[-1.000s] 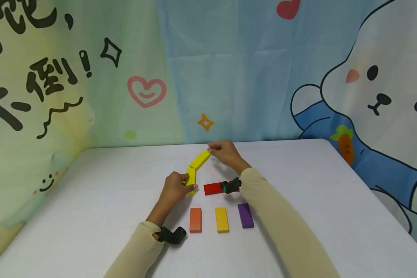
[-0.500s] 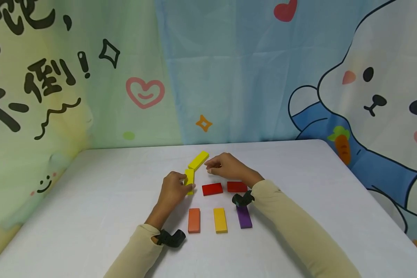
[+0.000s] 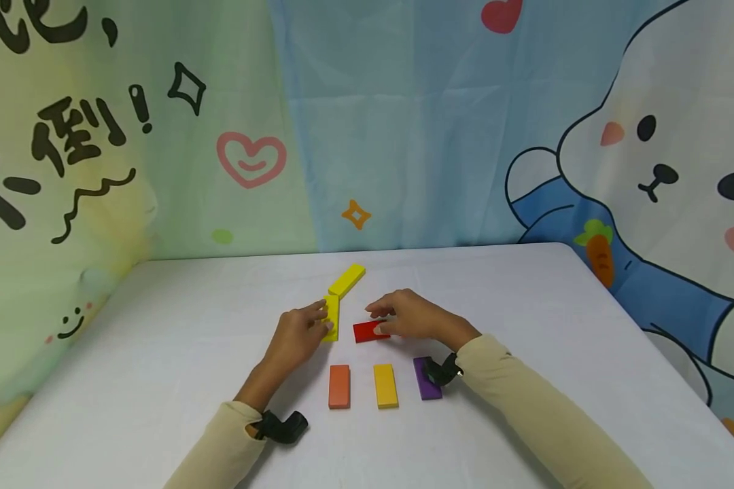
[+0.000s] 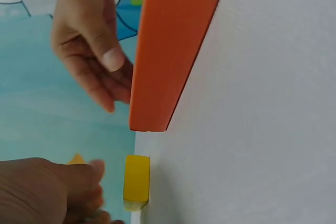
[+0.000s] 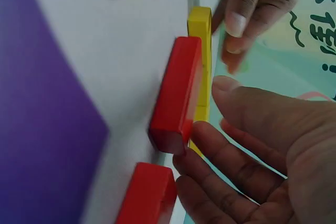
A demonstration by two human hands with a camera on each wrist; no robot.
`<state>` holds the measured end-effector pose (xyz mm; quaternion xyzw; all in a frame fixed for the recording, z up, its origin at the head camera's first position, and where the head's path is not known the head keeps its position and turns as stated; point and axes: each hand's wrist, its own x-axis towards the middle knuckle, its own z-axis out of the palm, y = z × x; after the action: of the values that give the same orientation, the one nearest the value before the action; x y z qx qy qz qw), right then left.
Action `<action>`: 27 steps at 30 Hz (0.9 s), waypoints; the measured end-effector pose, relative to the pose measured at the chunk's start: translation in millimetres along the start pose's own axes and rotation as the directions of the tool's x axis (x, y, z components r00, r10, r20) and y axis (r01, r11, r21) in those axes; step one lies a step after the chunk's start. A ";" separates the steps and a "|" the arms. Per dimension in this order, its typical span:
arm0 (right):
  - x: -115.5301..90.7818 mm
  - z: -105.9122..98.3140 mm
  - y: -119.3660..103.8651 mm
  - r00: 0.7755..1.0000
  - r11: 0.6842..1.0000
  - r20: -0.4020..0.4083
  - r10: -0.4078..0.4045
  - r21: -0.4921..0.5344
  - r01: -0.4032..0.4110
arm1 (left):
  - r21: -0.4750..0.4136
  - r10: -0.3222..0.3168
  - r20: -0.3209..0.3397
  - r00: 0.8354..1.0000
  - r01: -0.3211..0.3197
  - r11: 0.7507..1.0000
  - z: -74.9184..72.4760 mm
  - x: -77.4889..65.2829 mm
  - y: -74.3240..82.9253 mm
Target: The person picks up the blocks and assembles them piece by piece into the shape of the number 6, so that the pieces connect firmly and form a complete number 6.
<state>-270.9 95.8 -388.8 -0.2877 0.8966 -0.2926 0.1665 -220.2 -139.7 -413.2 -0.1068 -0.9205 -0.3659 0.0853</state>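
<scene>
Two bright yellow blocks lie end to end at an angle near the far side: a nearer block (image 3: 334, 310) and a farther block (image 3: 346, 280). My left hand (image 3: 295, 334) is at the left side of the nearer one, fingers relaxed; in the left wrist view a gap shows between the fingertips and the yellow block (image 4: 136, 182). Above a red block (image 3: 364, 332) is my right hand (image 3: 412, 315), its thumb and fingers spread apart around empty space. The right wrist view shows this red block (image 5: 176, 90) and a second red block (image 5: 148, 195), which the hand hides in the head view.
Closer to me, an orange block (image 3: 339, 387), a deeper yellow block (image 3: 386, 386) and a purple block (image 3: 425, 380) lie in a row on the white table (image 3: 159, 380). The right wrist camera (image 3: 442, 371) partly covers the purple one. A printed curtain (image 3: 404, 136) stands behind.
My right hand has come from the far yellow block back towards me, over the red blocks. My left hand has eased slightly left, off the nearer yellow block. The blocks look unmoved.
</scene>
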 end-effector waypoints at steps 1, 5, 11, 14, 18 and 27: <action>-1.0 1.1 0.1 1.000 1.000 -0.001 -0.004 -0.009 0.004 | 0.000 0.022 -0.002 1.000 -0.022 1.000 -0.2 0.0 -0.4; -4.9 3.6 -1.3 1.000 0.999 -0.012 -0.027 -0.035 0.026 | 0.001 0.066 0.044 0.997 -0.066 0.998 -2.0 0.2 1.0; -4.1 6.2 -4.4 0.999 0.996 -0.003 -0.038 -0.075 0.037 | 0.035 0.036 0.175 0.984 -0.043 0.998 -4.3 -0.7 1.9; -0.6 8.5 -5.8 1.000 0.993 0.013 -0.020 -0.119 0.022 | 0.043 0.043 0.210 0.977 -0.053 0.998 -5.4 -1.0 0.5; 3.3 12.0 -5.8 1.000 0.985 0.022 0.011 -0.171 -0.007 | 0.034 0.056 0.216 0.975 -0.064 0.997 -4.9 -1.2 -1.8; 6.5 17.3 -14.1 1.000 0.986 0.024 -0.007 -0.164 0.011 | 0.016 0.047 0.175 0.983 -0.050 0.999 -2.6 -0.4 -7.0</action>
<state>-262.0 75.0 -394.3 -0.3080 0.9143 -0.2152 0.1512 -221.4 -146.4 -416.1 -0.1600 -0.9253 -0.3435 0.0142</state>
